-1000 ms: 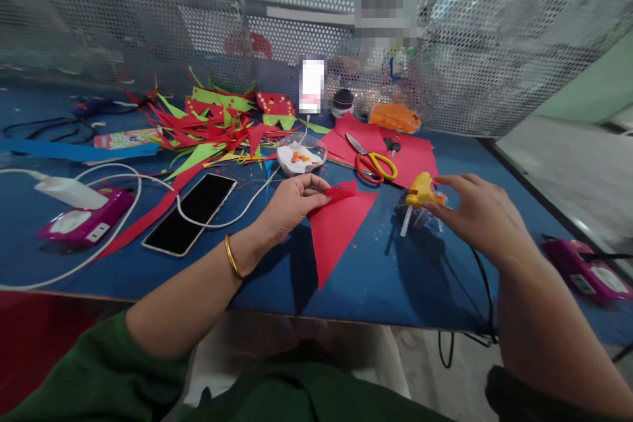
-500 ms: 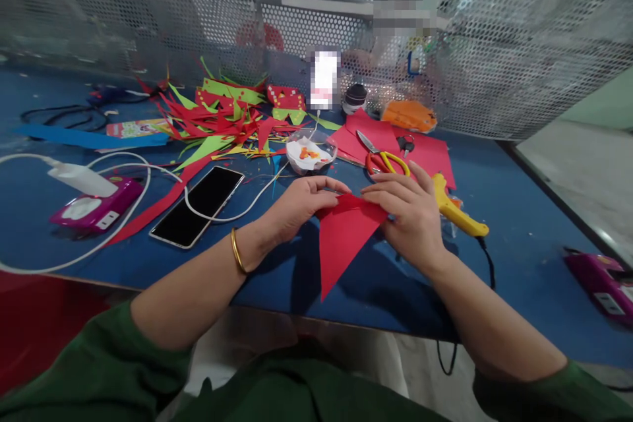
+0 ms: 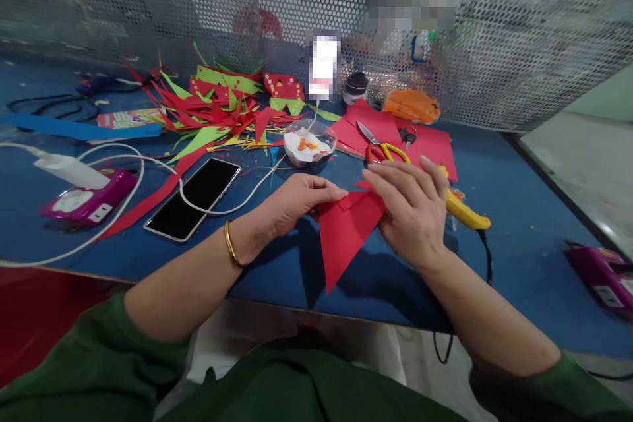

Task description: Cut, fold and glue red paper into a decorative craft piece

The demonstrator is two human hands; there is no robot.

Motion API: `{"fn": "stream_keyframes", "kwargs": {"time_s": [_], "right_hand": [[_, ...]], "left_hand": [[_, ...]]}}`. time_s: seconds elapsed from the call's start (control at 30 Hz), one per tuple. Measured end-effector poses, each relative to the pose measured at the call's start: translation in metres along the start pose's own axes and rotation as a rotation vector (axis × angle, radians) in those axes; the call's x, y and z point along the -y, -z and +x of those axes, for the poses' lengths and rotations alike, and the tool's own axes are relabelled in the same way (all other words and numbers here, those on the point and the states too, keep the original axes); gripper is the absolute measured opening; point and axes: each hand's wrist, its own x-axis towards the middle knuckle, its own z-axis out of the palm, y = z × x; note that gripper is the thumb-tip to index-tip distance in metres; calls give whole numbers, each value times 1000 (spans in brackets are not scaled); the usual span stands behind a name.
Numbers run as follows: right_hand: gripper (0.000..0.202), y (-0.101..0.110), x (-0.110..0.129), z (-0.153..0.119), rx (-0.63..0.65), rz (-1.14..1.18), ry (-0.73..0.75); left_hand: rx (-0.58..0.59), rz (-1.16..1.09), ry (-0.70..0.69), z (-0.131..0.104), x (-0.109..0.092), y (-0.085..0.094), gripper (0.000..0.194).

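A folded red paper (image 3: 349, 234) hangs between my hands above the blue table, its long tip pointing down toward me. My left hand (image 3: 297, 203) pinches the paper's upper left corner between thumb and fingers. At the upper right corner, my right hand (image 3: 410, 214) grips the paper with its thumb side hidden, its fingers lying over the back. A small red flap stands up near the right fingertips. Just beyond that hand lie scissors (image 3: 389, 152) with red and yellow handles, on red sheets (image 3: 430, 145). A yellow glue gun (image 3: 467, 212) rests to its right.
A clear bowl (image 3: 309, 145) with white tissue sits ahead. Red and green paper scraps (image 3: 212, 105) are heaped behind left. A black phone (image 3: 195, 198), white cable and purple power strip (image 3: 93, 198) lie left; another purple strip (image 3: 601, 277) is far right. Perforated metal mesh (image 3: 306, 6) stands behind.
My right hand has shifted its fingers upward and over the paper, and a small flap now shows at the top. My left fingers have closed nearer together on the corner. The view has shifted slightly.
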Motion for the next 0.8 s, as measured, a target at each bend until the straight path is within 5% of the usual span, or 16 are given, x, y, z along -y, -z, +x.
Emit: {"fn": "stream_keyframes", "kwargs": {"time_s": [0.17,0.23,0.4,0.6,0.8], "right_hand": [[22,5,8,2,-241,318,-388],[7,4,12,3,-208,597,-660],[31,-4,21,8,-51,1121,-1140],[33,-6,26,11,-84,1177,-1269],[28,-8,27,8,-77,1102,-1205]], "left_hand": [[-192,-49,-180,2,0,-1,23],[-240,-81,-248,1,-1,-3,22],[-201,-66,-234,-1,4,-8,20],[-39,50,-95,-4,8,-13,15],[50,122,-19,-5,7,-15,18]]}}
